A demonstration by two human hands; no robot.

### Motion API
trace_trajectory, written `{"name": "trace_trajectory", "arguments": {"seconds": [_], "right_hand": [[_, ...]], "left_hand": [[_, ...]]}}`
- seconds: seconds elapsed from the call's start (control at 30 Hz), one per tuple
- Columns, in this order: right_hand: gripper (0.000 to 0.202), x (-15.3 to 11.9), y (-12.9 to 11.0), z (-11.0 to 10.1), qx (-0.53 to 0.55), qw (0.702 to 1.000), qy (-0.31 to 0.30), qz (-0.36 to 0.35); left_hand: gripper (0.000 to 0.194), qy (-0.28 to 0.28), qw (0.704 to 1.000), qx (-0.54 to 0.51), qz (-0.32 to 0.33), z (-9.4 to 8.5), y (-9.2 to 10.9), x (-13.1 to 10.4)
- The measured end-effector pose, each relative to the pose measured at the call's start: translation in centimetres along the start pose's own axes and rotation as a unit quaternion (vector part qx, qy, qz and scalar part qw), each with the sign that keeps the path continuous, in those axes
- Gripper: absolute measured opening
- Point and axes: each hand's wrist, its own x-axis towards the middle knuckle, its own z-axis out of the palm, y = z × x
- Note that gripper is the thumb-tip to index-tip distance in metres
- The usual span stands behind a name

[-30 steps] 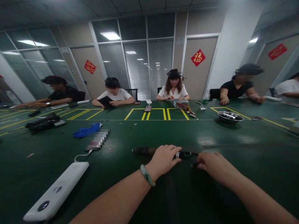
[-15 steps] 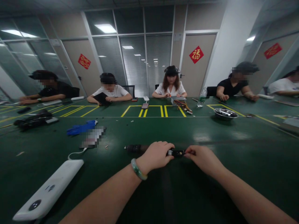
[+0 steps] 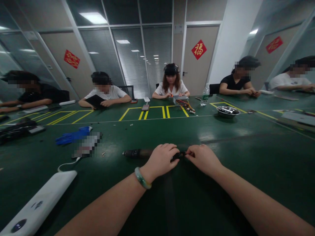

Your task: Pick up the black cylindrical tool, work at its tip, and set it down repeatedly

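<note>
A long dark electric screwdriver (image 3: 133,153) lies crosswise on the green table, its metal tip pointing left. My left hand (image 3: 163,156) is wrapped over its body from above, a green bangle on the wrist. Beyond those fingers the black right end of the tool (image 3: 181,154) shows, with small details too fine to read. At that end my right hand (image 3: 203,160) is closed, thumb and forefinger pinched together. What sits in the pinch is hidden by the fingertips.
Left of my hands lie a white power bank (image 3: 46,200), a cabled phone (image 3: 87,146) and a blue glove (image 3: 73,135). Further off are a steel bowl (image 3: 228,111), a water bottle (image 3: 205,95) and a metal box with wires (image 3: 180,100). Several people sit across the table.
My view has shifted a little to the right. The right hand has come closer to the left one, covering more of the tool's end. The left hand keeps its hold.
</note>
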Motion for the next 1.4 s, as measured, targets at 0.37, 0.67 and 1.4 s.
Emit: {"name": "trace_trajectory", "arguments": {"seconds": [0.37,0.67,1.4], "right_hand": [[0.015,0.1,0.6,0.3,0.070,0.996,-0.027,0.042],[0.015,0.1,0.5,-0.1,0.091,0.994,-0.035,0.058],[0.014,0.3,0.7,1.3,0.074,0.997,0.018,-0.009]], "left_hand": [[0.018,-0.001,0.999,-0.034,-0.018,1.1,0.2,0.3],[0.018,-0.002,0.999,-0.041,-0.025,1.0,0.2,0.3],[0.017,0.013,0.997,-0.056,-0.045,1.4,0.0,0.4]]}}
